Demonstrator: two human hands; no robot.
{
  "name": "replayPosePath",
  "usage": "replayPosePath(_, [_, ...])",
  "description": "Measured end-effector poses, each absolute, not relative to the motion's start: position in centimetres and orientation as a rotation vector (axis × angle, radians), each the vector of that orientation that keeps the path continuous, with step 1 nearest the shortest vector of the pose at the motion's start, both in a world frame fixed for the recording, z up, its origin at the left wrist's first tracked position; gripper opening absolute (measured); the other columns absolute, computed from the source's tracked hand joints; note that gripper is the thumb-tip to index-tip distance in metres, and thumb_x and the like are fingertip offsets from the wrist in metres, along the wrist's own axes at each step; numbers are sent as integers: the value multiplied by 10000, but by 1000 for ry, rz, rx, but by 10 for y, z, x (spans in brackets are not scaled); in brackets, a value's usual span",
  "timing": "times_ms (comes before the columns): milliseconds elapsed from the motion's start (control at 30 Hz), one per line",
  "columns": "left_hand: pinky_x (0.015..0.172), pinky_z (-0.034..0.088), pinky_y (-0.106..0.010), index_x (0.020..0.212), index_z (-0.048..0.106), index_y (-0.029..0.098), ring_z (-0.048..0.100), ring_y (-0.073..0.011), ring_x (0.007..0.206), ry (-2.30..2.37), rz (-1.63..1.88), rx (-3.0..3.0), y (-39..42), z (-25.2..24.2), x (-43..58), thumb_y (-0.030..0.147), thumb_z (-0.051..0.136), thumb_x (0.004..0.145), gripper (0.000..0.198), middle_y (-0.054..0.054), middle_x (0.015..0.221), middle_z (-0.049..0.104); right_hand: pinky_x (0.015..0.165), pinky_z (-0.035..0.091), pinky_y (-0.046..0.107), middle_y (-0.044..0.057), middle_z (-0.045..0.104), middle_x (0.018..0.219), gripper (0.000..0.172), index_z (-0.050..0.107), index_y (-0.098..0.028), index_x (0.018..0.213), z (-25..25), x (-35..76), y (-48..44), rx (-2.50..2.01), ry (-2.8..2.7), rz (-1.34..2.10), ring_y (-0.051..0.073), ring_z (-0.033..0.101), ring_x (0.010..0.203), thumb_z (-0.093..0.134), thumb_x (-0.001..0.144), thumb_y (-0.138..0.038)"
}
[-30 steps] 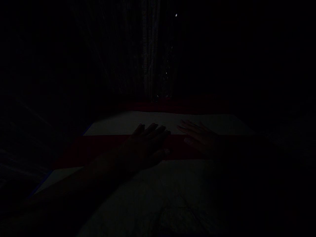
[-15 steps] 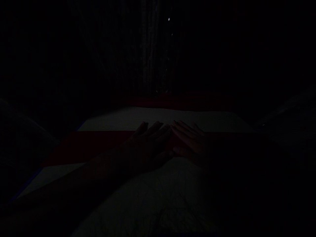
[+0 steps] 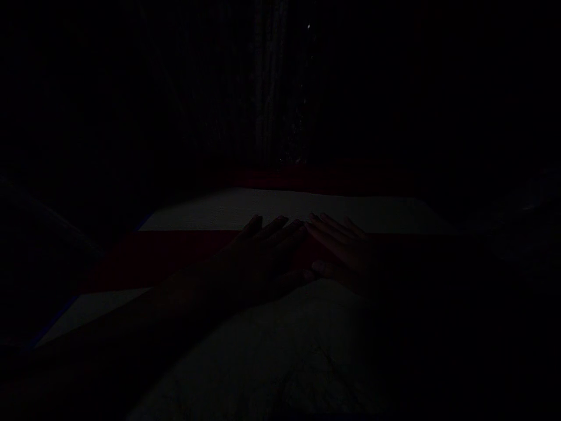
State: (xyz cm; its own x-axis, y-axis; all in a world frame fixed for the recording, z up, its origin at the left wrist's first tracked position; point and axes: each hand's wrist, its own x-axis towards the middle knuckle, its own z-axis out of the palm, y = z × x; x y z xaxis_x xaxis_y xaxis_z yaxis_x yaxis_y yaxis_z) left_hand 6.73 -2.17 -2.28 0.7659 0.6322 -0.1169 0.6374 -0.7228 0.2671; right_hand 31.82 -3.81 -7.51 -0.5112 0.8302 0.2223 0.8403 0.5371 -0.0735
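The view is very dark. A cloth-like surface with wide red and pale stripes (image 3: 175, 254) spreads in front of me; its exact kind is hard to make out. My left hand (image 3: 265, 251) lies flat on the red band, fingers stretched out and reaching onto the pale stripe beyond. Beside it, my right hand (image 3: 344, 248) rests palm down with its fingers extended. The fingertips of the two hands nearly meet, and so do the thumbs. Neither hand holds anything. Deep shadow swallows my right wrist and forearm.
A thin blue edge (image 3: 55, 321) runs along the left side of the striped surface. Behind the far red band, faint upright folds or ridges (image 3: 267, 88) and small bright specks show. Darkness hides most of the surroundings.
Both hands keep nearly the same flat pose; the right has shifted very slightly to the right. The picture is a little darker, and the view has moved slightly.
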Motion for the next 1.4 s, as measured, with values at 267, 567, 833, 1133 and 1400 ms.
replayPosePath(267, [1199, 341, -476, 1469, 559, 271, 481, -267, 1424, 1123, 306, 2587, -19, -8, 65, 526, 306, 1104, 512, -10, 1539, 523, 1248, 201, 617, 67, 315, 1656, 628, 356, -246, 1590, -70, 318, -39, -1409, -2504, 43, 271, 278, 1541, 320, 1047, -561])
replayPosePath(567, [1259, 119, -609, 1643, 244, 238, 131, -285, 1583, 1050, 181, 2757, -16, -34, 64, 664, 233, 1069, 716, -27, 1691, 191, 1243, 178, 648, 76, 318, 1653, 643, 360, -220, 1587, -71, 316, -36, -1415, -2479, 55, 280, 280, 1541, 307, 1045, -562])
replayPosePath(833, [1267, 90, -592, 1661, 156, 240, 88, -260, 1590, 1037, 130, 2789, -14, -42, 63, 720, 141, 1043, 782, -16, 1696, 136, 1247, 203, 619, 71, 325, 1649, 675, 357, -233, 1587, -74, 318, -37, -1411, -2503, 4, 266, 283, 1540, 323, 1029, -612])
replayPosePath(1133, [1271, 30, -578, 1664, 116, 255, 28, -280, 1591, 1065, -32, 2696, -19, -25, 66, 742, 190, 1031, 802, -9, 1702, 55, 1264, 181, 581, 64, 332, 1647, 662, 371, -224, 1580, -72, 320, -39, -1408, -2492, 9, 247, 284, 1540, 311, 1037, -598])
replayPosePath(1400, [1272, 37, -586, 1658, 152, 221, 70, -301, 1588, 1032, 27, 2708, -18, -28, 65, 760, 243, 1019, 841, -36, 1696, 90, 1254, 196, 608, 53, 318, 1653, 683, 368, -234, 1582, -68, 314, -39, -1474, -2499, 45, 255, 279, 1542, 347, 1021, -623])
